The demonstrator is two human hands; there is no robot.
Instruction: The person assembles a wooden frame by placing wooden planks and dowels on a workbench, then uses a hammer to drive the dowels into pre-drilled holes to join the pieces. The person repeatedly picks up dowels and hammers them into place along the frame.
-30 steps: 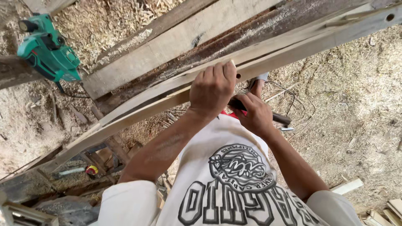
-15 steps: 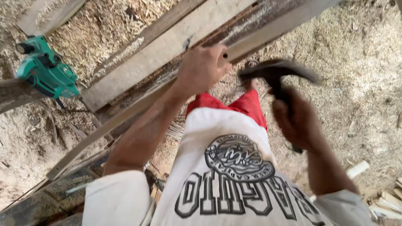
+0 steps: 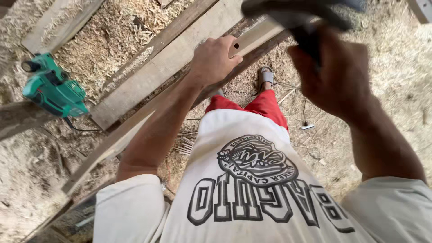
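Green planer: a green power planer (image 3: 54,90) with a black cord sits on a grey beam, well to the left of the long plank.
Sawdust: pale shavings and sawdust (image 3: 103,40) cover the ground around the timber, coarse and loose.
Long plank: a narrow, pale wooden plank (image 3: 135,126) runs diagonally from lower left to upper right, smooth-faced, with a small round hole near its upper end; wider rough boards lie just behind it.
Left hand: the left hand (image 3: 215,60) rests on the plank just left of the hole, fingers curled together over its edge.
Hammer: a dark, blurred hammer (image 3: 297,13) is raised above and right of the plank's upper end.
Right hand: the right hand (image 3: 337,76) has its fingers clamped round the handle.
Change: half a second ago the hammer was lower and further from the camera; it has since swung up toward the top edge, and the left hand has stayed on the plank.
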